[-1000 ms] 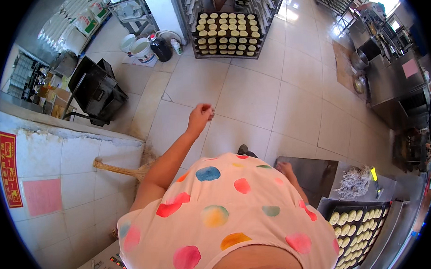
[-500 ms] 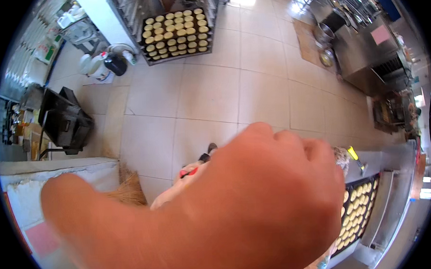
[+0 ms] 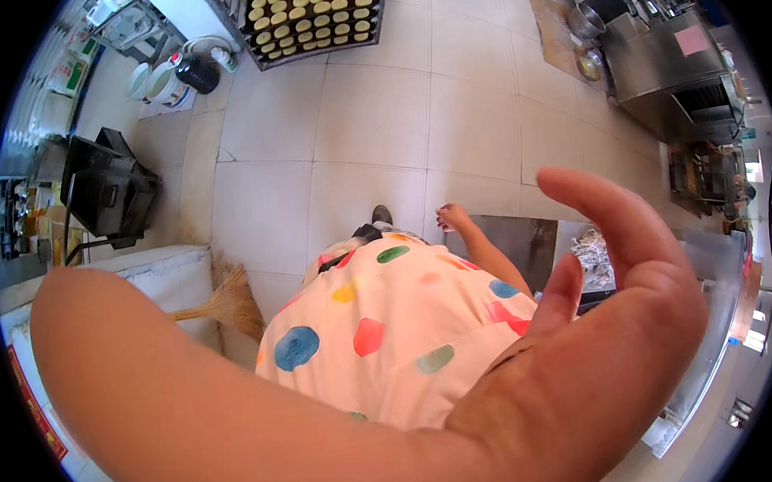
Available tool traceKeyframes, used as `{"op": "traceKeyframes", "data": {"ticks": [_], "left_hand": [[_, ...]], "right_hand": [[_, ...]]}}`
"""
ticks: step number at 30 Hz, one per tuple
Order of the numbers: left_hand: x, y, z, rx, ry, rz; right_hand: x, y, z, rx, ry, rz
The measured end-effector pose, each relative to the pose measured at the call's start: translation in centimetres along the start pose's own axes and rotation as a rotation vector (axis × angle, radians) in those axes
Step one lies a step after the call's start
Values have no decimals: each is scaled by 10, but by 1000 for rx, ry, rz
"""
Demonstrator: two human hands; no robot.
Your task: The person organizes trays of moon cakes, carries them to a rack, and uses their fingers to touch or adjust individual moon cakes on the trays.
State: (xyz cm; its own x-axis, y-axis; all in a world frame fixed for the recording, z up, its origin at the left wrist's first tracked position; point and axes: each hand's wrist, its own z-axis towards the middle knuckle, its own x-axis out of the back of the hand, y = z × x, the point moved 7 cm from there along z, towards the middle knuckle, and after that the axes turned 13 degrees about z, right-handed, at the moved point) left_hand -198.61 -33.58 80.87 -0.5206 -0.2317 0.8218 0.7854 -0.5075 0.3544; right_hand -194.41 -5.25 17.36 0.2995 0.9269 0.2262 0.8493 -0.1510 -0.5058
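Very close to the camera, my left hand (image 3: 610, 335) reaches across to the right, its forearm sweeping in from the left. Its thumb and bent fingers stand apart, with nothing between them. Lower down, my right hand (image 3: 453, 217) hangs over the floor beyond my apron, its fingers curled. Pale specks show at those fingers, too small to name. A cream apron (image 3: 406, 317) with coloured spots covers my front, and a dark shoe (image 3: 382, 214) pokes out past it. Just beside my left fingers, crumpled silvery-white material (image 3: 592, 259) is partly hidden by that hand.
A rack holding trays of pale round dough pieces (image 3: 310, 18) stands ahead. At left are a black metal bin-like object (image 3: 108, 195), a white bucket (image 3: 168, 85), a dark jug (image 3: 197, 73) and a straw broom (image 3: 231, 306) by a low wall. Steel equipment (image 3: 660, 61) lines the right.
My left hand has turned and moved right, its fist opening into a curved, spread shape. The apron and my right hand now show. The rack sits higher in view; the right-hand dough tray is hidden.
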Motion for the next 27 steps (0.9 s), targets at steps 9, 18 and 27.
{"op": "traceKeyframes", "data": {"ticks": [9, 18, 27], "left_hand": [[-23, -5, -15, 5, -46, 12], [-33, -182, -137, 740, -61, 523], [-317, -108, -486, 1596, -516, -318]], "right_hand": [[-18, 4, -57, -23, 80, 99], [-19, 34, 1, -13, -44, 284], [-8, 26, -6, -46, 9, 121]]}}
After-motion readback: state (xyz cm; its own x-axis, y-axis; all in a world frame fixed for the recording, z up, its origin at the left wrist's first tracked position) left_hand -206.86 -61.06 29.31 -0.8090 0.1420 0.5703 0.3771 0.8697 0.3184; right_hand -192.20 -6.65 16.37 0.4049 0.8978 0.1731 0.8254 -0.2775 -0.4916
